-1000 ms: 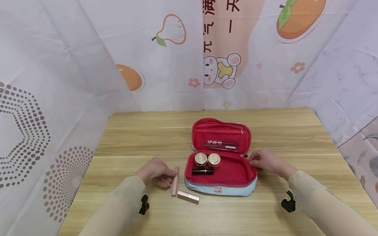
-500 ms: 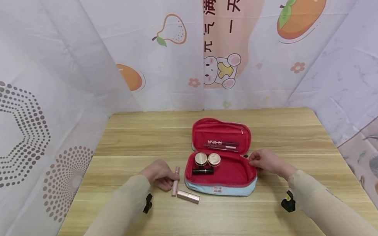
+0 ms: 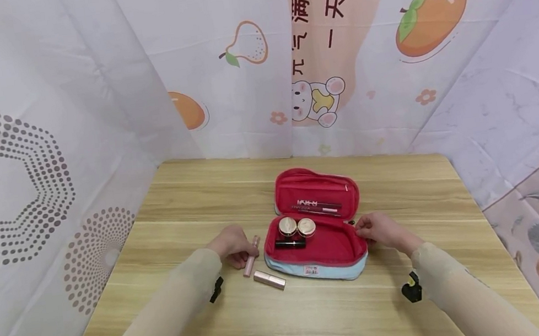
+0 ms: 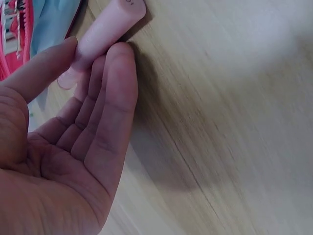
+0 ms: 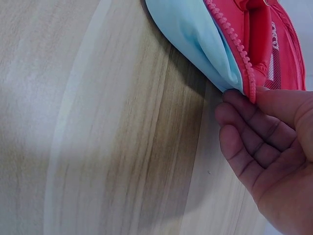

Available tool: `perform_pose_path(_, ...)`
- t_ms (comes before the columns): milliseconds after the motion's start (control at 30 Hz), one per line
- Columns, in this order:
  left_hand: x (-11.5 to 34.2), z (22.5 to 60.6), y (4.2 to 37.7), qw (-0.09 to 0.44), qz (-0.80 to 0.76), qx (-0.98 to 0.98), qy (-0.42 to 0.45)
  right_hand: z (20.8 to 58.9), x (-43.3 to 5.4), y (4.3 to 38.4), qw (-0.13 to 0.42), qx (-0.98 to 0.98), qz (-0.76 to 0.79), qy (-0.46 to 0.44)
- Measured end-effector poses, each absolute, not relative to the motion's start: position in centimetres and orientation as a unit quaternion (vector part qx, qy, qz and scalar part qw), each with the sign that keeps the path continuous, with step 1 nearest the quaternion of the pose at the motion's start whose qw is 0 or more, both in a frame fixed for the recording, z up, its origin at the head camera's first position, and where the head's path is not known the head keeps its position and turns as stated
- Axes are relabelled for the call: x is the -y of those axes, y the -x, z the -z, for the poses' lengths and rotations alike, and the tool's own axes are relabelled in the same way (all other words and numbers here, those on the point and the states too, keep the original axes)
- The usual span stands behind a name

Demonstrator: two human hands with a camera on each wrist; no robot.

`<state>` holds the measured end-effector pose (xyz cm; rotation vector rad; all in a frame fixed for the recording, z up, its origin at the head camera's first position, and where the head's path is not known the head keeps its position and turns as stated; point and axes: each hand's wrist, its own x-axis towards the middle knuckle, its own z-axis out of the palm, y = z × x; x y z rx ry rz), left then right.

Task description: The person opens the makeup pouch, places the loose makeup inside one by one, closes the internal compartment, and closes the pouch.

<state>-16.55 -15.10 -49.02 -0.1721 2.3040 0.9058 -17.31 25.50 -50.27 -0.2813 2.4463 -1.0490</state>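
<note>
My left hand (image 3: 232, 246) pinches a slim pink cosmetic tube (image 3: 249, 266) beside the left end of an open cosmetic pouch (image 3: 281, 267). In the left wrist view, the thumb lies on one side of the pink tube (image 4: 105, 32) and the fingertips on the other. A shorter rose-pink tube (image 3: 269, 280) lies on the table in front of the pouch's left corner. My right hand (image 3: 378, 229) pinches the pouch's right edge; the right wrist view has thumb and fingers on the zipped rim of the light blue pouch (image 5: 195, 34).
Inside the red-lined pouch sit a gold-lidded round jar (image 3: 287, 225), a second jar (image 3: 306, 226) and a black tube (image 3: 290, 244). Slim pencil-like items (image 3: 324, 207) show in the raised lid's pocket. A printed curtain (image 3: 224, 123) hangs behind the wooden table (image 3: 202, 192).
My left hand has shifted a little to the right and closed in on the pink tube, which now leans slightly more. The right hand stays at the pouch's edge.
</note>
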Motion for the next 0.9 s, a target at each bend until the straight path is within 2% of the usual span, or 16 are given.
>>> perform_pose_path(200, 14.9, 49.2, 16.7, 0.318, -0.334, -0.885, 0.063, 50.3, -25.5, 17.3, 0.231, -0.889, 0.383, 0.102)
perform_pose_path(667, 15.2, 49.0, 18.0, 0.290, -0.493, -0.818, -0.052, 50.6, -25.5, 17.4, 0.222, -0.892, 0.380, 0.105)
perform_pose_path(900, 14.1, 48.2, 18.3, 0.285, -0.525, -0.801, -0.045, 50.2, -25.4, 17.3, 0.226, -0.890, 0.381, 0.103)
